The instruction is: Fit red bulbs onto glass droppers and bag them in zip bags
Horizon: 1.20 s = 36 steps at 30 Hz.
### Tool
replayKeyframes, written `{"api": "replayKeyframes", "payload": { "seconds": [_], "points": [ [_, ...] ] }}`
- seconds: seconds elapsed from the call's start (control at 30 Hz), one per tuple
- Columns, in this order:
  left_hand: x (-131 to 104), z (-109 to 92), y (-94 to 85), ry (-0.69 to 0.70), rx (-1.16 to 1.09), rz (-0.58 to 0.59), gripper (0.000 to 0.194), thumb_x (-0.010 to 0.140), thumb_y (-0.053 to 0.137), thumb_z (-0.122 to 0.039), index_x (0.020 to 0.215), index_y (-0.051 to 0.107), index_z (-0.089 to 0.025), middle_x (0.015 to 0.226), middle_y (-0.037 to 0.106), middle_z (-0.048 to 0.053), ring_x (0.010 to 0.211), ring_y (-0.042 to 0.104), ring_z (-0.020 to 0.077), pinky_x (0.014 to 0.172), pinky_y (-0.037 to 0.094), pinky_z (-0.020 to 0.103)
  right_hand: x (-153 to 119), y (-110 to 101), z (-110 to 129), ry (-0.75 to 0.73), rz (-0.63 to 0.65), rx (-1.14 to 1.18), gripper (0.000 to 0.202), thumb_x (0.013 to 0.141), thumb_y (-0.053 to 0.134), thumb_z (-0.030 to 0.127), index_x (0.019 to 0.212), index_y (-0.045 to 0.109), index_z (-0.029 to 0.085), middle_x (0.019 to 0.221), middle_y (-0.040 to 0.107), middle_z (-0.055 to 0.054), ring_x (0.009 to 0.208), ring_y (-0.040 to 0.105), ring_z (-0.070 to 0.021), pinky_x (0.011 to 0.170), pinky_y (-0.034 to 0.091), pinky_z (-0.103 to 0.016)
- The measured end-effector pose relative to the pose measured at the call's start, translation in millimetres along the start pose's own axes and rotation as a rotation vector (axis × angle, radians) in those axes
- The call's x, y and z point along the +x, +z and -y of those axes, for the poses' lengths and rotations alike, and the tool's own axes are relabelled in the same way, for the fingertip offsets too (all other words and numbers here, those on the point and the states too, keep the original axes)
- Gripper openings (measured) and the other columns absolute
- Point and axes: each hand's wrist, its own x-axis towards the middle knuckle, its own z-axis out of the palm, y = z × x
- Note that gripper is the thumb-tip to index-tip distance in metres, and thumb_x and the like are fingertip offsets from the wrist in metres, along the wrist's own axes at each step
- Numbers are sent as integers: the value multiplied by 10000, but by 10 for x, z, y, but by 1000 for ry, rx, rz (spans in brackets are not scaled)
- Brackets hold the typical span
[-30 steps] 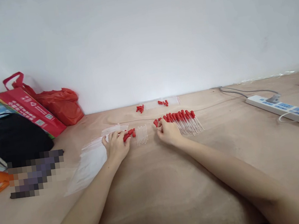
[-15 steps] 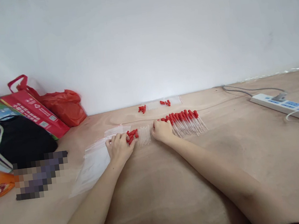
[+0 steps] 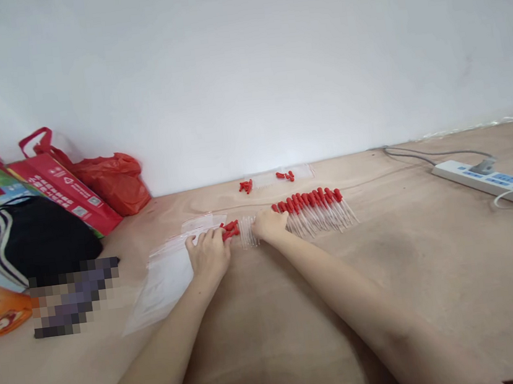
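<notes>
My left hand (image 3: 208, 252) is at the left end of a small pile of red rubber caps (image 3: 230, 229), fingers bent; its fingertips touch the pile, but what they hold is too small to tell. Just right of the caps stands a row of thin clear tubes (image 3: 246, 233) lying side by side. Over the right edge of that row is my right hand (image 3: 268, 224), fingers closed, their tips partly hidden. Beyond it lies a long row of clear tubes with red caps fitted (image 3: 316, 200), caps pointing away from me.
Clear plastic bags (image 3: 168, 277) lie left of my left hand. Near the wall are more red caps (image 3: 245, 187) and a bag (image 3: 303, 172). Shopping bags (image 3: 62, 188) and a black bag (image 3: 47, 242) stand left; a power strip (image 3: 493, 178) with cables lies right.
My right hand has moved left, from beside the capped row to the edge of the uncapped tubes. My left hand has stayed by the loose caps, its fingers slightly shifted.
</notes>
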Motion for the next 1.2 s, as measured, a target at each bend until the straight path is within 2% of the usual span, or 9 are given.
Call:
{"api": "replayKeyframes", "payload": {
  "seconds": [0.17, 0.3, 0.4, 0.47, 0.53, 0.6, 0.73, 0.93, 1.2],
  "points": [
    [-53, -125, -20, 109, -117, -135, 203, 822, 418, -239, 884, 604, -186, 859, 617, 76, 834, 552, 243, 825, 296, 429, -37, -130, -120, -42, -17, 26, 261, 780, 419, 235, 919, 608, 122, 960, 620, -167, 878, 580, -256, 736, 364, -376],
    [-125, -298, -50, 231, -314, -138, 148, 787, 457, -216, 840, 587, -171, 855, 606, 68, 848, 547, 226, 804, 344, 387, -243, -227, -562, -171, -100, 43, 305, 859, 313, 244, 1030, 498, 71, 981, 587, -171, 885, 558, -209, 714, 378, -295],
    [-205, -464, -90, 328, -422, -88, 84, 761, 484, -194, 799, 558, -182, 776, 622, 28, 782, 564, 202, 862, 315, 410, -504, -209, -1021, -497, -191, 47, 239, 861, 294, 175, 983, 482, 93, 875, 594, -119, 787, 546, -185, 687, 380, -300],
    [-253, -569, -107, 372, -487, -53, 56, 768, 487, -201, 787, 538, -189, 727, 627, -2, 728, 574, 177, 907, 274, 432, -671, -183, -1295, -669, -287, 30, 255, 858, 289, 137, 1042, 464, 109, 873, 589, -104, 790, 529, -177, 734, 369, -328],
    [-284, -652, -110, 400, -542, -31, 59, 787, 482, -225, 796, 531, -192, 739, 640, -9, 721, 581, 166, 926, 252, 441, -796, -176, -1495, -814, -354, 5, 330, 839, 293, 92, 1139, 430, 111, 836, 582, -87, 776, 519, -165, 764, 357, -339],
    [-294, -703, -99, 426, -577, -22, 85, 807, 476, -241, 838, 544, -200, 792, 659, -1, 757, 586, 169, 929, 243, 440, -868, -190, -1603, -899, -376, -12, 388, 813, 303, 56, 1174, 427, 126, 826, 575, -76, 771, 512, -156, 774, 349, -337],
    [-293, -717, -67, 463, -596, -32, 152, 836, 462, -242, 928, 582, -227, 857, 678, 7, 791, 589, 169, 918, 247, 423, -899, -212, -1600, -902, -365, 19, 354, 816, 340, 72, 1128, 486, 155, 831, 575, -66, 766, 506, -147, 769, 340, -328],
    [-311, -690, -70, 460, -600, -27, 164, 839, 462, -252, 921, 602, -227, 856, 681, 10, 787, 591, 173, 905, 250, 422, -892, -174, -1462, -898, -357, 69, 294, 842, 348, 104, 1074, 522, 146, 808, 582, -64, 754, 502, -146, 788, 317, -332],
    [-332, -702, -54, 403, -732, 39, 140, 832, 472, -271, 876, 595, -219, 792, 668, -14, 729, 591, 141, 850, 284, 375, -913, -153, -1428, -925, -344, 78, 270, 836, 384, 117, 1045, 551, 156, 785, 592, -46, 752, 513, -135, 815, 287, -346]
  ]
}}
